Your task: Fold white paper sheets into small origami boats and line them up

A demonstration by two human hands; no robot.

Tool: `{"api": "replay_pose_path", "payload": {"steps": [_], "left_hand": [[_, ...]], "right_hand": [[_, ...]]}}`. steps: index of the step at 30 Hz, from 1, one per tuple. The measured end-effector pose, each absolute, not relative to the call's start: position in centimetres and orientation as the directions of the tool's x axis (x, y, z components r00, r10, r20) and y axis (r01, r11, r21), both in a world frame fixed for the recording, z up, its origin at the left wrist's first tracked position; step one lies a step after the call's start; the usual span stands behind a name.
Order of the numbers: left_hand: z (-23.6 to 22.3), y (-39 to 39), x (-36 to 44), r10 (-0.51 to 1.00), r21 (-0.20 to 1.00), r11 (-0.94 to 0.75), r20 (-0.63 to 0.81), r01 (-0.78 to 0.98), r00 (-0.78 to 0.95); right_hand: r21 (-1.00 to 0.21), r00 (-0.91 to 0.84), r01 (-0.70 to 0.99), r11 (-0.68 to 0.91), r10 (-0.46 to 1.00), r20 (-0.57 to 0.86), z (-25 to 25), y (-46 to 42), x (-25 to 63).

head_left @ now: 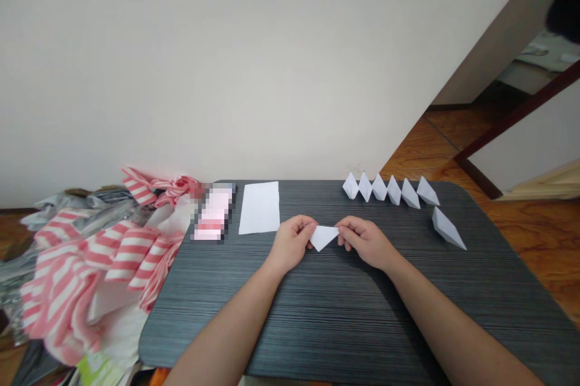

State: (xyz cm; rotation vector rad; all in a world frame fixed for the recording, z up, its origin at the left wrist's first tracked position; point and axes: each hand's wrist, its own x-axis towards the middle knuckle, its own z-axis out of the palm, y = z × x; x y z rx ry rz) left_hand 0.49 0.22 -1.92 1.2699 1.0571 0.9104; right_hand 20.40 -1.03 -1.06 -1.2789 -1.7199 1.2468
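Observation:
Between my two hands is a small piece of folded white paper (323,237), held just above the dark table. My left hand (293,242) pinches its left end with thumb and fingers. At the right corner, my right hand (362,241) grips the paper between thumb and forefinger. The paper tapers to a point at the bottom. Beyond my left hand lies a flat white sheet of paper (260,207). To the right, a larger folded paper shape (446,228) rests by itself on the tabletop.
A row of several folded paper shapes (379,187) stands along the table's back edge. A pixelated pinkish rectangle (212,212) lies at the left of the dark table (290,325). Red-and-white striped cloth (81,271) is heaped beside it. A white wall (254,72) rises behind.

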Motion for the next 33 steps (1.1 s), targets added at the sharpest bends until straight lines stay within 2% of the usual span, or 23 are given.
{"api": "replay_pose_path", "payload": {"steps": [6,14,33], "left_hand": [[-2.05,0.11,0.57,0.956,0.995,0.090,-0.097,0.039,0.276],[-1.83,0.24,0.51,0.959,0.997,0.053,-0.068,0.059,0.276],[-1.78,-0.26,0.48,0.942,0.979,-0.023,-0.046,0.201,0.332]], "right_hand": [[-0.917,-0.260,0.391,0.083,0.965,-0.023,-0.92,-0.92,20.56],[-0.987,-0.332,0.157,0.035,0.943,-0.019,-1.34,-1.10,20.42],[-0.957,-0.229,0.282,0.075,0.973,0.009,-1.64,-0.86,20.61]]}}
